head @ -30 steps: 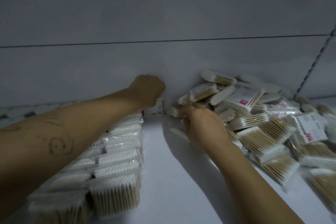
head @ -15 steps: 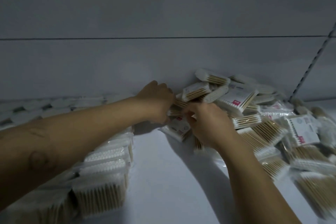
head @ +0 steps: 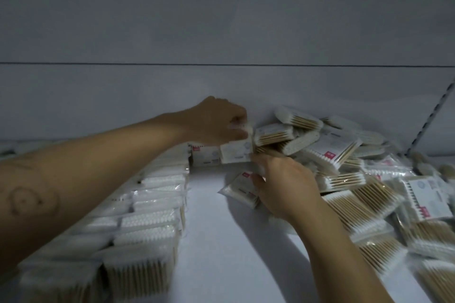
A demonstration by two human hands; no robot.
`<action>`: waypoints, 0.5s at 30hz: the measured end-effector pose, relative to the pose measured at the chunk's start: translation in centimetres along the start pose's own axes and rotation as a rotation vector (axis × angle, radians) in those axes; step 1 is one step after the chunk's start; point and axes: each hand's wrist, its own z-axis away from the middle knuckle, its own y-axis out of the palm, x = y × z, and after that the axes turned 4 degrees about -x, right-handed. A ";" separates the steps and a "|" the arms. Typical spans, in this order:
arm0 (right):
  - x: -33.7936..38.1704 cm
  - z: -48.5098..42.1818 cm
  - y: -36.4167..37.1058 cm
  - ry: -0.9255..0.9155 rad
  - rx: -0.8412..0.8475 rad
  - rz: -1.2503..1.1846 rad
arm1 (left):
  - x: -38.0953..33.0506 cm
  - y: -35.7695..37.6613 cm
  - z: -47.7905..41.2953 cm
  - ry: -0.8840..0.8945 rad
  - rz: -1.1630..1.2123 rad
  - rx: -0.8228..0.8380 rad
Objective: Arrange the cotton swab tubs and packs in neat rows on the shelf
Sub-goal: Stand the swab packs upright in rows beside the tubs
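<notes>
Packs on the left of the shelf stand in tidy rows, so I'd call it maybe half done. The pile on the right is a loose heap, all left to sort. Left grip pinches an upright pack by the back wall. Right grip is over a flat pack at the pile's edge; I can't tell if it's holding anything.
</notes>
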 end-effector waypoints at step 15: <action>2.4 0.5 0.8 -0.105 0.102 0.058 | 1.3 1.5 2.2 -0.148 -0.224 0.125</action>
